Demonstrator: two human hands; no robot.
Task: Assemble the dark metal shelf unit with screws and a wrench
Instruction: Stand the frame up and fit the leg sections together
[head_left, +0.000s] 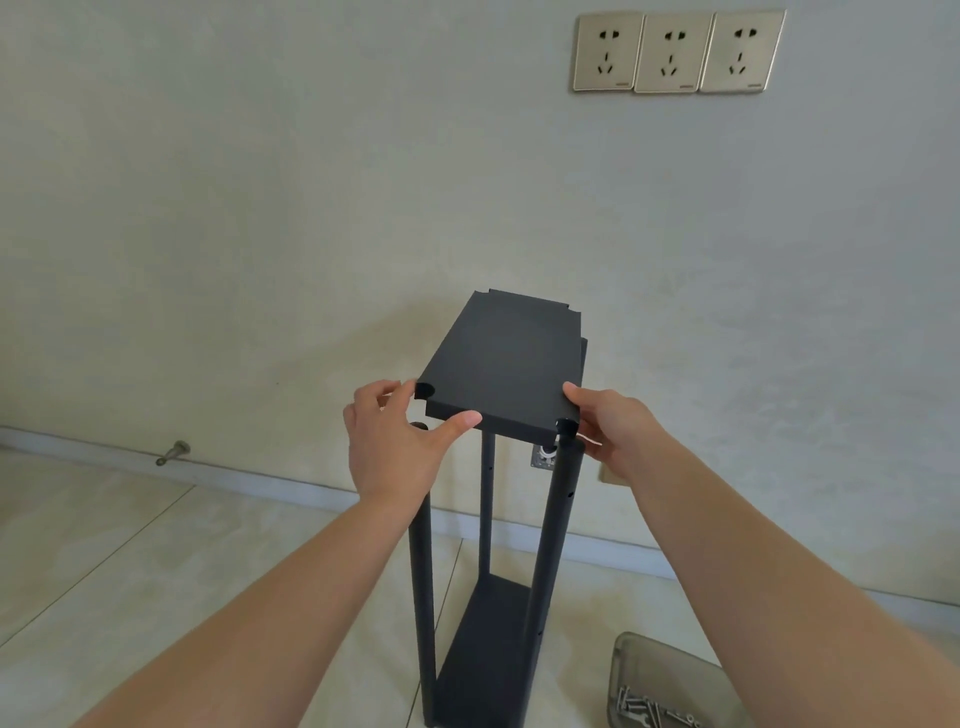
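**Top shelf panel held at the posts, both hands engaged**

We note the dark shelf panel (501, 358) held level at the top of the frame, above the upright posts (558, 525). The left hand (397, 447) grips the panel's near-left corner, thumb laid along the near edge and fingers curled at the side by the corner notch. The right hand (610, 431) holds the near-right corner, thumb on the top surface; its fingers pass under the panel and we cannot tell how they lie. The near-right notch sits at the top of its post; the near-left post top shows just below the panel, apart from it. A lower shelf (485, 649) joins the posts near the tiled floor (130, 561). A tray (670, 670) with screws (649, 709) rests on the floor at right. Three wall sockets (678, 52) sit above.
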